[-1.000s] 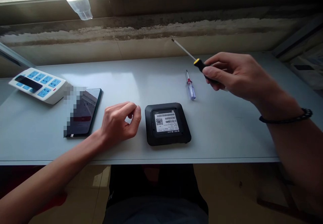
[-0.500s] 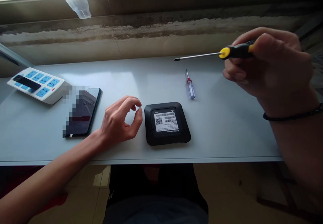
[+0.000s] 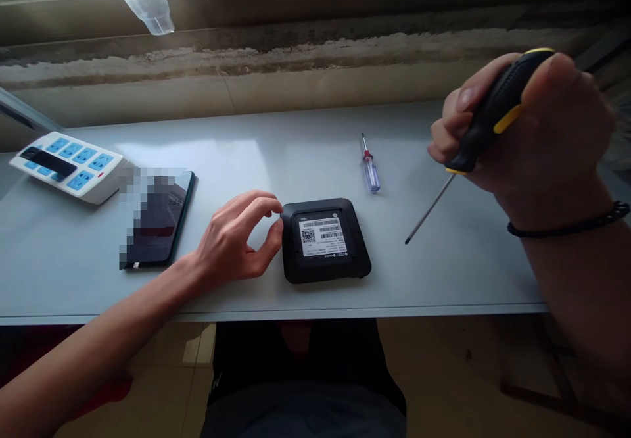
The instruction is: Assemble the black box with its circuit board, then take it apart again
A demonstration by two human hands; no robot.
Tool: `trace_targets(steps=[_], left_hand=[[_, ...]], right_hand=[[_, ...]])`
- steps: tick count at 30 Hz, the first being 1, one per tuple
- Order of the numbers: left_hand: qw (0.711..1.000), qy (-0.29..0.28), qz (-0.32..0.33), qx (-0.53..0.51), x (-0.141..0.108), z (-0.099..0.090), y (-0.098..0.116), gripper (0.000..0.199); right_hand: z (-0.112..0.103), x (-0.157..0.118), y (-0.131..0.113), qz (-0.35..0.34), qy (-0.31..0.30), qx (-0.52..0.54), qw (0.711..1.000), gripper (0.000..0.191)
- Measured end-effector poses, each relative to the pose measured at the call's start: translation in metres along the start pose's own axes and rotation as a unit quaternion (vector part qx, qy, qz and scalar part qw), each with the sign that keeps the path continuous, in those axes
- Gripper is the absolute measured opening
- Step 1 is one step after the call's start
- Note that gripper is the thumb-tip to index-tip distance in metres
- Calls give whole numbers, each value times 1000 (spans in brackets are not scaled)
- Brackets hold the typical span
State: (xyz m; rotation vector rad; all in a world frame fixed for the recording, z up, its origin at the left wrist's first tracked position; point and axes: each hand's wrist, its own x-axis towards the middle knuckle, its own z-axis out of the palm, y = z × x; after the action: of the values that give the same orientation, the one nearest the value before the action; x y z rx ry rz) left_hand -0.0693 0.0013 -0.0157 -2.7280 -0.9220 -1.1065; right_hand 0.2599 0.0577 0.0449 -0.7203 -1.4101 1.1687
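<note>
A black square box [image 3: 290,247] with a white label lies flat on the grey table. My left hand [image 3: 241,237] is at its left edge, fingertips at the upper left corner, thumb and forefinger curved with a gap between them; it holds nothing. My right hand [image 3: 537,129], raised above the table on the right, is wrapped round the black and yellow handle of a screwdriver [image 3: 493,112]. The shaft slants down to the left, its tip right of the box and apart from it. A small screwdriver with a clear handle [image 3: 371,173] lies behind the box.
At the left a dark phone [image 3: 162,227], partly pixelated, lies on the table [image 3: 444,280]. Beyond it sits a white power strip [image 3: 103,185] with blue sockets and a black object [image 3: 49,162] on top. A clear plastic cup [image 3: 150,10] is by the window.
The screwdriver in my right hand has swung from nearly level to pointing down and left. My left hand has moved slightly right, up to the box's edge.
</note>
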Motion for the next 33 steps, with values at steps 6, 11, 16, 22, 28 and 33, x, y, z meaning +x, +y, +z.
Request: trace_targets(steps=[6, 11, 16, 22, 28, 33], left_hand=[[1000, -24, 11, -1, 1, -2, 0, 16], [1000, -14, 10, 4, 0, -1, 0, 18], [1000, -9, 9, 10, 0, 0, 0, 18], [1000, -10, 7, 11, 0, 1, 0, 16], [1000, -9, 4, 11, -1, 0, 0, 17], [1000, -12, -1, 16, -1, 0, 0, 20]], right_hand=[[10, -5, 1, -22, -13, -16, 1000, 47], [17, -14, -2, -23, -9, -28, 999, 42], [25, -19, -2, -54, -61, -17, 997, 34], [29, -21, -2, -63, -98, -21, 993, 33], [25, -22, 3, -75, -120, -36, 989, 31], [27, -22, 6, -86, -119, -22, 989, 25]])
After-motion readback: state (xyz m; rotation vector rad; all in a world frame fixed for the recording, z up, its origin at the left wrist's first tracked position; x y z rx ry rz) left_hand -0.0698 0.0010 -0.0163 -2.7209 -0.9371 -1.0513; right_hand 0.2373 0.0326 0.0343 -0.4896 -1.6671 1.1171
